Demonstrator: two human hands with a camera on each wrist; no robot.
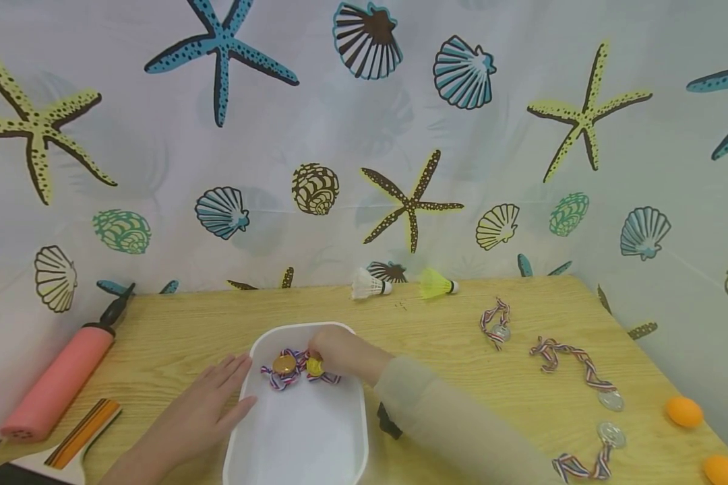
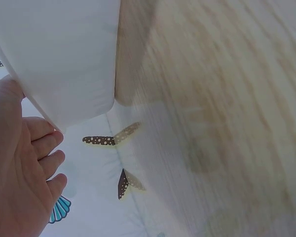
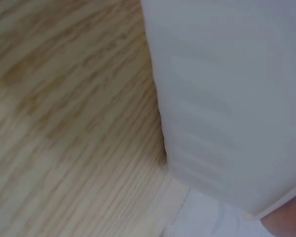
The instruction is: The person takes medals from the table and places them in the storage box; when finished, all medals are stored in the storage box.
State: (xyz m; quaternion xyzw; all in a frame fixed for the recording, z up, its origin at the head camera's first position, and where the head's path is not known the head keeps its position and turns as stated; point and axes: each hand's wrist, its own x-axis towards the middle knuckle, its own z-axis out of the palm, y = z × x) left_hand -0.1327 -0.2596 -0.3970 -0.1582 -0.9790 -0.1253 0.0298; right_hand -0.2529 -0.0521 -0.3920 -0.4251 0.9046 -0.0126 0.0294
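Observation:
A white plastic bin (image 1: 300, 444) stands on the table between my hands. Inside, near its far end, lie two gold-coloured medals with red, white and blue ribbons: one medal (image 1: 284, 364) on the left, another medal (image 1: 315, 367) on the right. My right hand (image 1: 342, 347) reaches over the bin's right rim, its curled fingers pinching the right medal at its ribbon; the fingertips are partly hidden. My left hand (image 1: 209, 404) rests against the bin's left rim with relaxed fingers. In the left wrist view, the left hand's fingers (image 2: 47, 143) touch the bin's edge (image 2: 52, 121).
Silver medals with ribbons (image 1: 500, 332) lie at right, near orange balls (image 1: 683, 411). Two shuttlecocks (image 1: 371, 284) sit at the back. A pink hand pump (image 1: 61, 380) and a paddle (image 1: 67, 448) lie at left. A dark object (image 1: 388, 423) is partly under the right forearm.

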